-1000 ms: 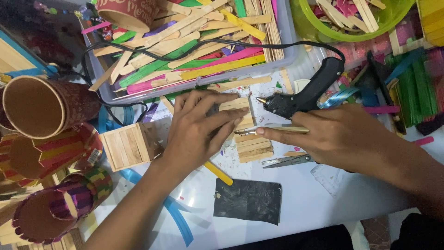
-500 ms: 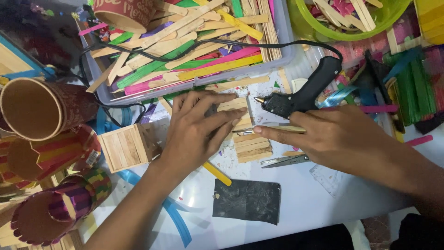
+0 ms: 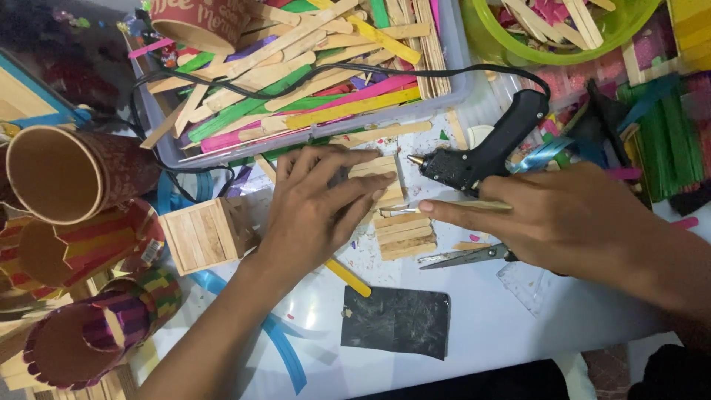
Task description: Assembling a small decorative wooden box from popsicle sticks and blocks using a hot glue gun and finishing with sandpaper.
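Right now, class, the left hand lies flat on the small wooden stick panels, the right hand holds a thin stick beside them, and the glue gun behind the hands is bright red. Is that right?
Not quite. The glue gun is black, not red, as the head view shows. The rest stands: the left hand lies flat on the wooden stick panels, and the right hand holds a thin stick beside them.

I see a black glue gun (image 3: 485, 154), a pale bare-wood stick panel (image 3: 404, 235) and a wooden box (image 3: 201, 235). At 12 o'clock, tray sticks (image 3: 311, 81) in pink, yellow, green and plain. At 1 o'clock, lime green bowl (image 3: 552, 53). At 8 o'clock, striped purple-yellow cup (image 3: 96, 333), I think.
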